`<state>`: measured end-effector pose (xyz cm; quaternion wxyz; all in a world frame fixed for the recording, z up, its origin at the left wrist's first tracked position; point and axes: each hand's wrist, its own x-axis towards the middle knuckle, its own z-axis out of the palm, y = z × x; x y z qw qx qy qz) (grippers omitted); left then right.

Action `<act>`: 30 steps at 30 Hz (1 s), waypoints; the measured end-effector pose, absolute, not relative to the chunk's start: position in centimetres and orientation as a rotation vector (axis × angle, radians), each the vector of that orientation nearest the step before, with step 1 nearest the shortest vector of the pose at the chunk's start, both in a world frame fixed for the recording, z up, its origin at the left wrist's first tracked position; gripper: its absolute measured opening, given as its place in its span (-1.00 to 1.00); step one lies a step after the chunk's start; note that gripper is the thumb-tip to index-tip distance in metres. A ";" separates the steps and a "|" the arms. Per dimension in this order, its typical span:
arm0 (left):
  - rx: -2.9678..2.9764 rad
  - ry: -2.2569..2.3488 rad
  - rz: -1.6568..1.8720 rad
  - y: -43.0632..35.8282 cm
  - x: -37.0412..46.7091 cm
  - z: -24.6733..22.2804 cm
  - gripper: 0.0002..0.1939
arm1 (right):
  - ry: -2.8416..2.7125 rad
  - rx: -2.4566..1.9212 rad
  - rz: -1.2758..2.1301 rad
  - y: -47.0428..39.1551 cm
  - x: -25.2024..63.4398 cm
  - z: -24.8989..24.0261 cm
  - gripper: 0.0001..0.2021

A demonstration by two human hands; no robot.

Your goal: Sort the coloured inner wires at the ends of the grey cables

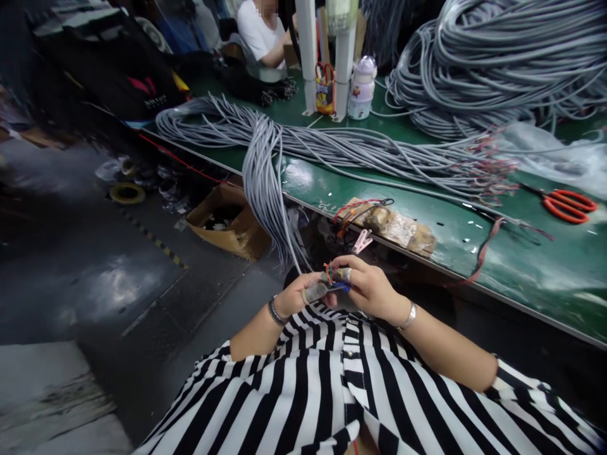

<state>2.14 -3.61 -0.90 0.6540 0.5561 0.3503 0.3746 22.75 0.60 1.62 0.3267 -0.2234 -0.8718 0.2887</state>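
Just below the front edge of the green bench (535, 278), here's the left hand (294, 294) pinching a grey cable (296, 260) near its end, and the right hand (374, 289) with thumb and finger closed on the coloured wires (329, 272); which strands, it's too small to say. Up top, the bench is glossy, a long cable bundle (360, 146) running across it, one bunch drooping over the edge! A taped wooden block (403, 230) hugs that edge, bare green running from there to the orange scissors (569, 206). Leftward, grey floor (104, 284) opens out past a cardboard box (249, 243), and across the bench, a co-worker (260, 31) in white
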 end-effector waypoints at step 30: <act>1.839 1.094 1.080 1.7 3.6 0.7 -0.76 | -1.030 -1.021 1.773 4.5 24.2 -0.6 -0.54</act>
